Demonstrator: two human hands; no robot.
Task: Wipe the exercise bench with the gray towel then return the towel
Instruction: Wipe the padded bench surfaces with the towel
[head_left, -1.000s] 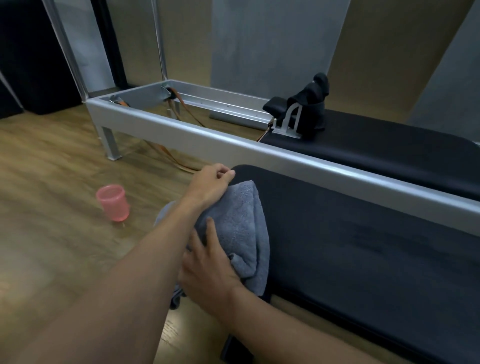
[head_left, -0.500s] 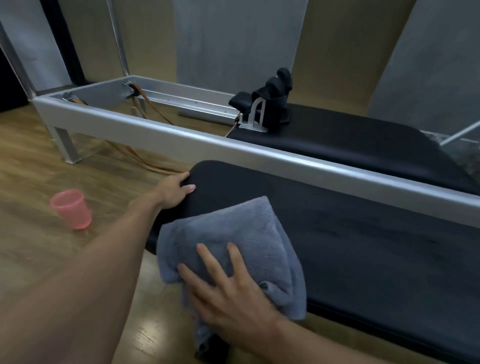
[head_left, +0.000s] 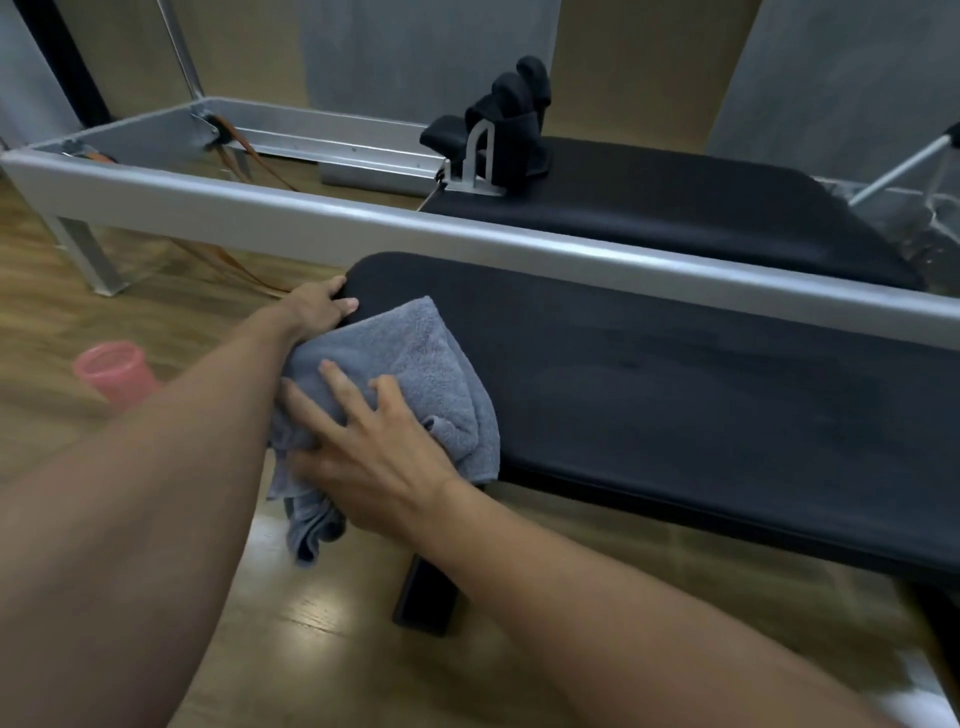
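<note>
The black padded exercise bench (head_left: 675, 395) runs from the centre to the right edge. A gray towel (head_left: 415, 364) lies bunched over the bench's left end, one corner hanging down past the near edge. My right hand (head_left: 374, 447) presses flat on the towel with spread fingers. My left hand (head_left: 319, 306) holds the rounded far-left corner of the bench, fingers curled over its edge, beside the towel.
A silver metal frame rail (head_left: 467, 234) runs right behind the bench, with a second black pad (head_left: 675, 208) and black shoulder rests (head_left: 509, 119) on it. A pink plastic cup (head_left: 117, 371) stands on the wooden floor at left. The bench's black leg (head_left: 423, 597) is below the towel.
My left hand let go of the towel and took hold of the bench's corner. My right hand slid the towel right, then back a little toward the left end.
</note>
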